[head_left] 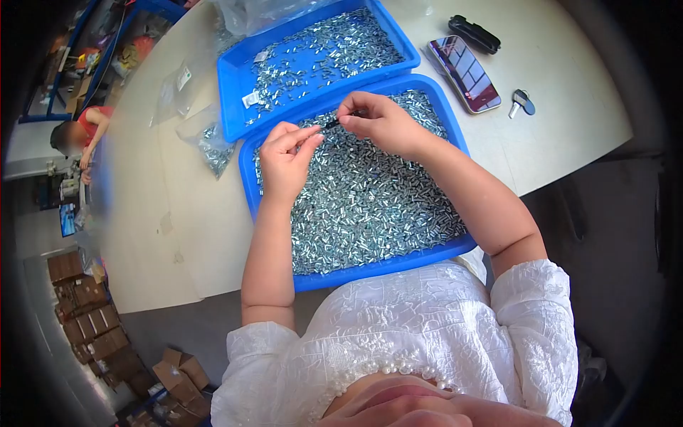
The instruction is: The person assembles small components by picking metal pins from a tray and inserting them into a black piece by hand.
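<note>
Both hands are raised over a blue tray [363, 270] filled with small silvery metal pins [377, 199]. Between my fingertips is a short, thin black piece [331, 124], too small to name. My right hand [380, 124] pinches its one end, fingers curled together. At its other end, my left hand [288, 156] has thumb and forefinger closed near the tip; whether a metal pin is between them I cannot make out. Behind, a second blue tray [231, 107] holds more of the pins, spread thinner, with small white labels among them.
To the right lie a phone [466, 75], a black case [474, 34] and a key [521, 104]. Clear plastic bags, one with pins [215, 153], lie left of the trays. A person [89, 132] works at far left; cardboard boxes [178, 373] stand on the floor.
</note>
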Demonstrator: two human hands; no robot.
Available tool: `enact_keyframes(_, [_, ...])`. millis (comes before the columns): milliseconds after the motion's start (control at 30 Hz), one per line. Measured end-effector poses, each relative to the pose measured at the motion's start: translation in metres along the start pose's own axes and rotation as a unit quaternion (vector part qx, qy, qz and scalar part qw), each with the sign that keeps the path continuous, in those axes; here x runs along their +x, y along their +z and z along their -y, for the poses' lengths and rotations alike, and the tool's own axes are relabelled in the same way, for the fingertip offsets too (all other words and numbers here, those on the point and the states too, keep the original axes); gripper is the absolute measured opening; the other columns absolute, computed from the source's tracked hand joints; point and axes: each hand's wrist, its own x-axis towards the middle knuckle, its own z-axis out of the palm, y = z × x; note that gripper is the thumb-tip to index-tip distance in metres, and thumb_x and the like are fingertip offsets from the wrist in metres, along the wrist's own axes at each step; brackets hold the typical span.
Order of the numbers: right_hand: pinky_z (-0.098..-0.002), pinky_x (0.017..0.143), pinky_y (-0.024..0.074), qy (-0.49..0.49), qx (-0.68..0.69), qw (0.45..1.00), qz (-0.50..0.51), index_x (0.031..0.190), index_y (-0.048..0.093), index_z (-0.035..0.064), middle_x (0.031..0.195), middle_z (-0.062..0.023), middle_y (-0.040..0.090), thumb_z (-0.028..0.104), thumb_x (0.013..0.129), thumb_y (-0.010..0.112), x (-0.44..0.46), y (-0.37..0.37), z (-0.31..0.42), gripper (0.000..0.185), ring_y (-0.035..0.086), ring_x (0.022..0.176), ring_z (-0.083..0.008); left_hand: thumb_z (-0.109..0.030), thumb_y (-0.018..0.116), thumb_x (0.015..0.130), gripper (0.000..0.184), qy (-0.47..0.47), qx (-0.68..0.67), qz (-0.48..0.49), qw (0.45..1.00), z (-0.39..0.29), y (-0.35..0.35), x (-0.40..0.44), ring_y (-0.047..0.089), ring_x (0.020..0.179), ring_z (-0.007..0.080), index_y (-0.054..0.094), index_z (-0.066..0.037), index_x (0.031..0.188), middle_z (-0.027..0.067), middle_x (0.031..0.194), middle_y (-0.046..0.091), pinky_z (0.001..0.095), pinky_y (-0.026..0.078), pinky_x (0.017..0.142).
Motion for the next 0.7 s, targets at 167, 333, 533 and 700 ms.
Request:
enact_keyframes(167, [-0.0232,0.049,0.0375,0.118,-0.015,0.993,0.014,0.086,0.058,0.002,0.062,0.0009,0.051,0.029,0.086,0.059,0.002,-0.004,0.004,0.027,0.046,0.055,-0.007,-0.003,0.072,0.07,0.017,0.027,-0.005,-0.001,1.0,-0.001,-0.001,0.0,0.042,0.055,0.005,0.07,-0.006,0.087,-0.0009,0.068,0.053,0.0202,0.03,0.047])
enact_keyframes(333, [-0.0205,0.054,0.0404,0.085,0.085,0.992,0.02,0.079,0.058,0.0048,0.064,0.0006,0.053,0.036,0.089,0.053,0.0,0.002,0.003,0.033,0.047,0.056,-0.006,-0.004,0.073,0.07,0.018,0.018,-0.015,0.001,1.0,0.0,-0.003,0.0,0.042,0.056,0.0045,0.071,-0.006,0.087,-0.0015,0.067,0.052,0.0206,0.03,0.047])
enact_keyframes(533, [-0.0211,0.054,0.0389,0.149,0.008,0.986,0.072,0.088,0.056,0.0072,0.07,-0.0001,0.056,0.025,0.089,0.054,0.0,-0.005,0.012,0.018,0.046,0.058,-0.006,-0.007,0.073,0.072,0.016,-0.001,-0.101,0.005,0.995,0.002,-0.003,0.0,0.041,0.057,0.0031,0.07,-0.007,0.087,-0.0038,0.068,0.05,0.018,0.031,0.048])
enact_keyframes(700, [-0.0219,0.052,0.036,0.035,0.089,0.993,0.071,0.078,0.058,0.0069,0.069,0.0003,0.058,0.03,0.09,0.052,-0.004,0.001,0.012,0.027,0.044,0.056,-0.0057,-0.002,0.07,0.074,0.014,-0.028,-0.139,-0.014,0.99,0.003,-0.004,0.0,0.04,0.061,0.0031,0.069,-0.003,0.088,-0.004,0.071,0.049,0.017,0.029,0.053])
